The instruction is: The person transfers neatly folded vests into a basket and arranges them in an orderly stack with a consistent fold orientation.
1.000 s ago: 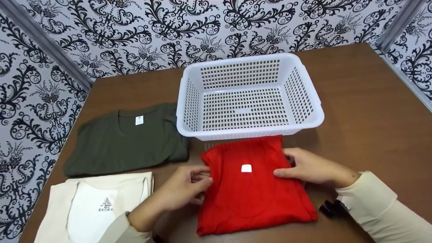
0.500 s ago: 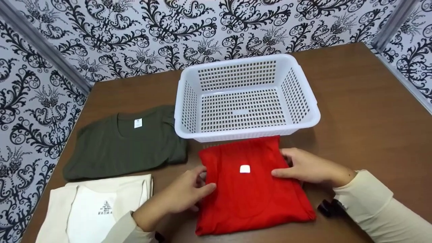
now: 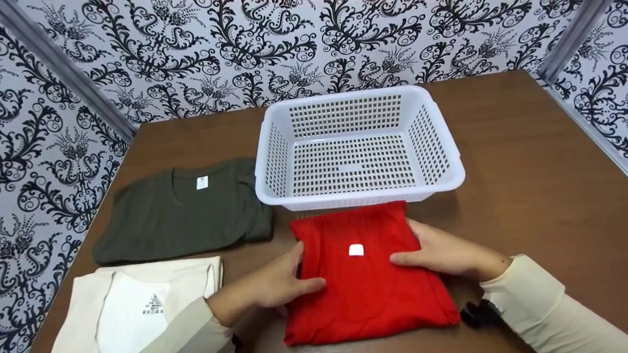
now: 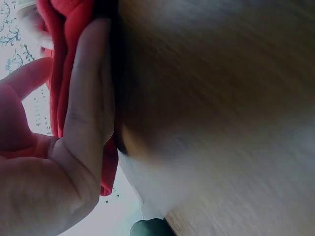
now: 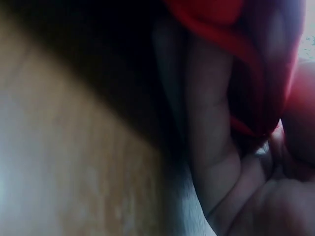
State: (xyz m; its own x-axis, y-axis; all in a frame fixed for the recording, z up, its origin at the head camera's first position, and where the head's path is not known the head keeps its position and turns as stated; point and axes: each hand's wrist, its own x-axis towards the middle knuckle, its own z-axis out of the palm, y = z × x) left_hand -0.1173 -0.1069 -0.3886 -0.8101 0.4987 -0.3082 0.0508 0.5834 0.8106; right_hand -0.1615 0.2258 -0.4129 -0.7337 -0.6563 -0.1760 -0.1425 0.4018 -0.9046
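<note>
A folded red shirt (image 3: 368, 299) with a small white label lies on the table, just in front of a white plastic basket. My left hand (image 3: 277, 284) holds its left side, thumb on top of the cloth and fingers beneath the edge. On the opposite side, my right hand (image 3: 441, 250) grips the shirt the same way. The left wrist view shows the fingers (image 4: 91, 93) between the red layers and the tabletop. In the right wrist view, fingers (image 5: 209, 103) reach under the red cloth, partly in shadow.
The perforated basket (image 3: 360, 196) stands behind the red shirt, nothing in it. To the left lie a folded dark green shirt (image 3: 211, 220), touching the basket's side in this view, and a folded cream shirt (image 3: 88, 304) nearer the front. Patterned walls border the brown table (image 3: 530, 162).
My left hand has closed in on the shirt's left edge, its thumb now farther over the cloth and its fingers under it. The right hand keeps its hold; its thumb shifted slightly inward.
</note>
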